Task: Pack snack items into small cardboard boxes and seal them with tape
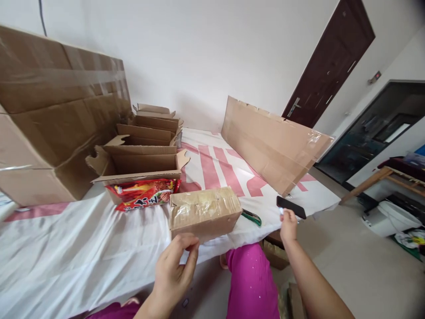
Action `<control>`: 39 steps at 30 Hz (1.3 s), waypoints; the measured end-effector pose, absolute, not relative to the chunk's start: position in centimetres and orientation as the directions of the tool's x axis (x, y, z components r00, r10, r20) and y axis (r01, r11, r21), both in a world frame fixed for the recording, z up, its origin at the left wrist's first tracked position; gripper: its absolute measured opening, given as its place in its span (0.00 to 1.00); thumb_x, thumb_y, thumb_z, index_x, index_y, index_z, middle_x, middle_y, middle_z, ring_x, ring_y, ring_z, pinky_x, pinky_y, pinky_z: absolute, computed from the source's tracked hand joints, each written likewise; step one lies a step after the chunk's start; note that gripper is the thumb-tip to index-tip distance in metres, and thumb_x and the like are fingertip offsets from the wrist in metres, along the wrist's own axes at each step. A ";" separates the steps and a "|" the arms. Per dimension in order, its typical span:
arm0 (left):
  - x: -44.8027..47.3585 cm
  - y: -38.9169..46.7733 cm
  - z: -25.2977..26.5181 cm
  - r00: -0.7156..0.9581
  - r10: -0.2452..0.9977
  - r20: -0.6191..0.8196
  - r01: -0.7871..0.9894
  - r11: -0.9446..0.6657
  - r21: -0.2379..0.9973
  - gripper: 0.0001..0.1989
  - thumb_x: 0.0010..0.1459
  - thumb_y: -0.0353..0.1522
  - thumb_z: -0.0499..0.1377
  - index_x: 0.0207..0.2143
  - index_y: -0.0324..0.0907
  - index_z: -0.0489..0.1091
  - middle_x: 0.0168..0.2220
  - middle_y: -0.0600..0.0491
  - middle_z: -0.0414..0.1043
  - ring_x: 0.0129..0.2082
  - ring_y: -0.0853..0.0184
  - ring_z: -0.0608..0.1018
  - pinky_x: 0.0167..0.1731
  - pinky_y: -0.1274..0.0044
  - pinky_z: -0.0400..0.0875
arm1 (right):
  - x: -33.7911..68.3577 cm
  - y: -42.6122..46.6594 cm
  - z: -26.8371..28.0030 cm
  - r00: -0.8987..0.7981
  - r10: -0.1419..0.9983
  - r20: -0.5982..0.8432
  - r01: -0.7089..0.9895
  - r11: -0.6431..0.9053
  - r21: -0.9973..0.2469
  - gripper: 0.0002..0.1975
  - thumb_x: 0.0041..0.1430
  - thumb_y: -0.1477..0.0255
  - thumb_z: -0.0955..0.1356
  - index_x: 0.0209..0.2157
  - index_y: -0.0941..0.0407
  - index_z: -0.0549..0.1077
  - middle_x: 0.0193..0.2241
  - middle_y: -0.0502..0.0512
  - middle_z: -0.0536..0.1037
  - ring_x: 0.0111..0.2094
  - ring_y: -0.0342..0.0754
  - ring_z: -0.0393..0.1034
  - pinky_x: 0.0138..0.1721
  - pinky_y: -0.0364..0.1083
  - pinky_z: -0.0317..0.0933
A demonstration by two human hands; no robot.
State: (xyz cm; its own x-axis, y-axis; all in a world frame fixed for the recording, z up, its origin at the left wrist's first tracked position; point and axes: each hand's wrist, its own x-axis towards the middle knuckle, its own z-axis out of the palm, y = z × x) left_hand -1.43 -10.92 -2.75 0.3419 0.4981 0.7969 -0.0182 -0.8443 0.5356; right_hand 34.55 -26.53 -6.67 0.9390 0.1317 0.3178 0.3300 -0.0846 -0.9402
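Note:
A small cardboard box, closed and sealed with clear tape, lies at the table's front edge. My left hand is at its near left side, fingers curled and thumb close to the forefinger; anything in that pinch is too small to make out. To the right, my right hand has its fingertips pressed together at the near edge of a black phone, with a small whitish bit showing at them. A green utility knife lies between the box and the phone. Behind the box's left end is a red food packet.
Several open cardboard boxes stand in a row behind the packet. Large taped cartons rise at the left. A cardboard panel leans upright at the right. A white cloth covers the table; a white bucket is on the floor.

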 end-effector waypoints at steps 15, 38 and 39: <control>-0.4 -10.9 -3.4 0.382 0.493 0.782 -0.013 -0.843 0.538 0.06 0.59 0.24 0.54 0.37 0.43 0.66 0.31 0.54 0.71 0.30 0.69 0.76 0.31 0.81 0.71 | 44.1 -34.1 -12.9 0.975 -0.171 -0.141 -0.161 -0.109 -0.981 0.10 0.63 0.66 0.67 0.39 0.60 0.71 0.32 0.50 0.74 0.28 0.40 0.69 0.28 0.42 0.67; 2.6 -14.0 -4.8 0.775 0.631 0.039 -0.049 -0.001 0.999 0.10 0.54 0.38 0.62 0.34 0.42 0.70 0.32 0.52 0.72 0.30 0.67 0.75 0.31 0.75 0.69 | 30.1 -25.5 -1.3 0.832 0.522 0.185 0.079 0.220 -0.972 0.20 0.38 0.66 0.75 0.34 0.54 0.67 0.27 0.47 0.72 0.28 0.43 0.68 0.31 0.43 0.63; 2.9 -14.0 -5.0 0.805 0.591 -0.056 -0.060 0.175 0.983 0.14 0.52 0.41 0.64 0.35 0.41 0.69 0.32 0.51 0.72 0.31 0.66 0.75 0.32 0.75 0.69 | 28.7 -25.1 -1.1 0.793 0.585 0.172 0.052 0.216 -0.975 0.20 0.40 0.66 0.75 0.34 0.53 0.66 0.27 0.47 0.72 0.29 0.43 0.67 0.31 0.43 0.63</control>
